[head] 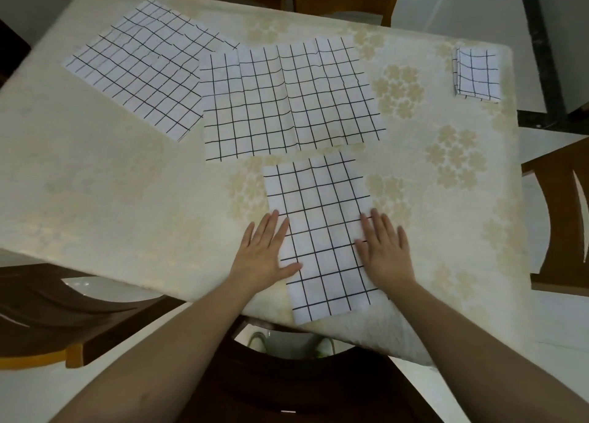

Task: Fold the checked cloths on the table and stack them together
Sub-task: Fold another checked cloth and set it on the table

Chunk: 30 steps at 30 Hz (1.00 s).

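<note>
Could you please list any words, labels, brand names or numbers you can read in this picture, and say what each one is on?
None: no readable text anywhere in the head view.
The checked cloths carry only black grid lines.
The tablecloth shows only a pale flower pattern.
The small folded cloth at the far right shows no label.

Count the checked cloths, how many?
4: one under the hands, one mid-table, one far left, one small folded far right. None seems hidden.
</note>
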Each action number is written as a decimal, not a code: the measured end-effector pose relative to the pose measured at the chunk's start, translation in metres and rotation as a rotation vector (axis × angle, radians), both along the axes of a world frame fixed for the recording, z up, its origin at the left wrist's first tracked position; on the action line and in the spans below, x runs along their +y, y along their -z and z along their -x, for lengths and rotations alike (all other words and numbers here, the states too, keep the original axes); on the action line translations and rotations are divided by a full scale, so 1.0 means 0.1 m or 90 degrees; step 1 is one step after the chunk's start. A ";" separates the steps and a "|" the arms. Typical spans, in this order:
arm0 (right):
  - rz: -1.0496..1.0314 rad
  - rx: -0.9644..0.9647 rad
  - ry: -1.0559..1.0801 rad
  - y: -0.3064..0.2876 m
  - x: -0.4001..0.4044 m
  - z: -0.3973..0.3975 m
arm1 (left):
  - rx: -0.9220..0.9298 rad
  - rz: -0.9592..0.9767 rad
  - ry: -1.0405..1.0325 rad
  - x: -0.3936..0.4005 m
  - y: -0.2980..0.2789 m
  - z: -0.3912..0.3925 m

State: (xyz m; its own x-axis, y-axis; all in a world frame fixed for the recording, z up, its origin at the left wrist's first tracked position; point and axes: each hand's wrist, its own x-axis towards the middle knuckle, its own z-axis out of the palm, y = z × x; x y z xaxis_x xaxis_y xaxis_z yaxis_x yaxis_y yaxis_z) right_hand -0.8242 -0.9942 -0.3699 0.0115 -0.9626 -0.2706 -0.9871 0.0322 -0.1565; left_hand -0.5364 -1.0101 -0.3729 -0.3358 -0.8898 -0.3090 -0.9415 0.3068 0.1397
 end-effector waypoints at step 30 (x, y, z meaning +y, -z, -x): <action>0.047 -0.329 0.293 -0.29 -0.24 0.04 | 0.514 -0.141 -0.632 -0.40 -0.52 0.47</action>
State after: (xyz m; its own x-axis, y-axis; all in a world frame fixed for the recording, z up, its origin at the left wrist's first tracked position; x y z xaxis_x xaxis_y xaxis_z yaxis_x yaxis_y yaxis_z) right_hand -0.8280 -1.0186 -0.3411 -0.2926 -0.9162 -0.2737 -0.6735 0.4007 -0.6212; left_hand -0.5833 -1.0498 -0.3207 0.2745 -0.8208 -0.5009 -0.3781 -0.5711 0.7286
